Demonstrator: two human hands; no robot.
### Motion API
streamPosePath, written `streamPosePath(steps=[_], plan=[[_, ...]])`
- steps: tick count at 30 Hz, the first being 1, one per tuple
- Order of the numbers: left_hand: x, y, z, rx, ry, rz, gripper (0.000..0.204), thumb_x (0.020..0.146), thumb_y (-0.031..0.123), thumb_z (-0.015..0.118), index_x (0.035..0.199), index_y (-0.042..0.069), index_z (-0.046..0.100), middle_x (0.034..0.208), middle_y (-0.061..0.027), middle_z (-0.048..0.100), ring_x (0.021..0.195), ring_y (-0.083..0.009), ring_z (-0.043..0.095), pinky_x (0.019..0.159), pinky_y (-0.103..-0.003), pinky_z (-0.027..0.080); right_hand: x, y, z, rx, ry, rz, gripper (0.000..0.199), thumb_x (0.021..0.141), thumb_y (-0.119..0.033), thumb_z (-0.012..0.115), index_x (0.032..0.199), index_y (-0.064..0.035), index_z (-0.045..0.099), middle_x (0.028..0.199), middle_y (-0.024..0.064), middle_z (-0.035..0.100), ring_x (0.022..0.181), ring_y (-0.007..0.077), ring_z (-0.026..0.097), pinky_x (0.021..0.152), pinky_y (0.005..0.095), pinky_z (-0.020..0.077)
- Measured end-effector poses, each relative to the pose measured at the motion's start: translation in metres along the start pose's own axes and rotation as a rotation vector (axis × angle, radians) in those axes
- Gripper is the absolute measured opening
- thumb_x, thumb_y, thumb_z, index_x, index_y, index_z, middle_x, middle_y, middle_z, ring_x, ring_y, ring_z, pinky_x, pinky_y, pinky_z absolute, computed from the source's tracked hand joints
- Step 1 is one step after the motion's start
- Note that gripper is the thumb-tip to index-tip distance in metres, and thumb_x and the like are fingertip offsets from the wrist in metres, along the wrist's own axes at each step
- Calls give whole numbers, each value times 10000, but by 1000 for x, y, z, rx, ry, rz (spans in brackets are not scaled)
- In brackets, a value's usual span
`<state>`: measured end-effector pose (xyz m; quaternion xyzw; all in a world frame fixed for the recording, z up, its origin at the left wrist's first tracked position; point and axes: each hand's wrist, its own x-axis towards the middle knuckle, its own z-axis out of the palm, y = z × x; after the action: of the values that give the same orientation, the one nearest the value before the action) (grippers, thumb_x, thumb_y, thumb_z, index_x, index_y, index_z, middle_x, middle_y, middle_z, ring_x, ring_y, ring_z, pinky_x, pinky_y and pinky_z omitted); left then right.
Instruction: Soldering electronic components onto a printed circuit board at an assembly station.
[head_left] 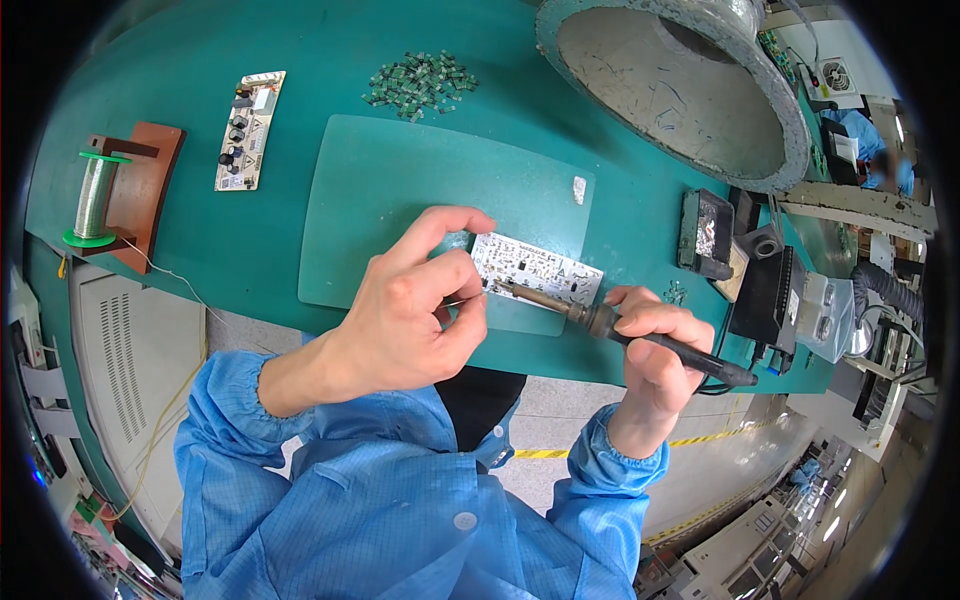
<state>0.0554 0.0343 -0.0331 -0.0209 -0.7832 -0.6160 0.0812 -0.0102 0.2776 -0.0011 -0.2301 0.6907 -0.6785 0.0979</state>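
My right hand (662, 345) is closed round the dark handle of a soldering iron (605, 322). The iron's tip reaches left onto a white circuit board (545, 268). My left hand (415, 305) is at the board's left end, its index finger stretched to the upper left corner. Its thumb and other fingers pinch a thin strand of solder wire (458, 300) close to the iron's tip; most of the strand is hidden by the fingers. Under the board lies a pale green mat (400, 180).
A solder spool (95, 198) stands on a brown holder (150, 195) at the left. Another board (248, 130) lies upper left, beside a pile of small green boards (420, 84). A wide extractor hood (680, 90) overhangs the upper right. A dark metal tray (706, 235) and a black box (768, 300) sit right.
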Motion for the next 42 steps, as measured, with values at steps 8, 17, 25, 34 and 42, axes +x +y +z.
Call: streamPosePath(steps=[8, 17, 25, 34, 42], plan=[[1, 0, 0, 14, -8, 8, 105, 745, -46, 644, 689, 4, 570, 1193, -165, 593, 620, -185, 664, 486, -278, 518, 7, -1, -2, 59, 0, 74, 261, 656, -135, 625, 821, 59, 683, 655, 110, 570, 662, 220, 489, 854, 493, 437], [1, 0, -1, 26, -8, 24, 100, 746, -51, 639, 693, -1, 571, 1191, -166, 594, 604, -179, 654, 484, -278, 513, 19, -5, 0, 65, 18, 80, 256, 591, -77, 593, 774, 62, 703, 624, 114, 614, 578, 193, 526, 803, 398, 475], [0, -2, 1, -12, -10, 2, 87, 709, -55, 631, 671, 0, 576, 1195, -170, 591, 610, -181, 654, 483, -276, 513, 18, -4, -4, 59, -4, 82, 257, 583, -77, 577, 765, 56, 701, 613, 110, 602, 569, 191, 513, 782, 392, 469], [2, 0, -3, 9, -21, 28, 85, 676, -53, 612, 638, 2, 560, 1204, -186, 584, 631, -201, 659, 482, -281, 517, 3, -14, 11, 21, 29, -86, 256, 723, -195, 691, 836, 35, 676, 692, 100, 598, 658, 216, 478, 816, 493, 438], [0, -2, -1, -8, -20, 30, 84, 667, -49, 608, 636, 1, 548, 1222, -191, 574, 626, -205, 658, 488, -286, 518, 8, -17, 19, -99, -6, -83, 214, 609, -76, 629, 780, 30, 701, 611, 93, 637, 574, 210, 547, 749, 421, 483]])
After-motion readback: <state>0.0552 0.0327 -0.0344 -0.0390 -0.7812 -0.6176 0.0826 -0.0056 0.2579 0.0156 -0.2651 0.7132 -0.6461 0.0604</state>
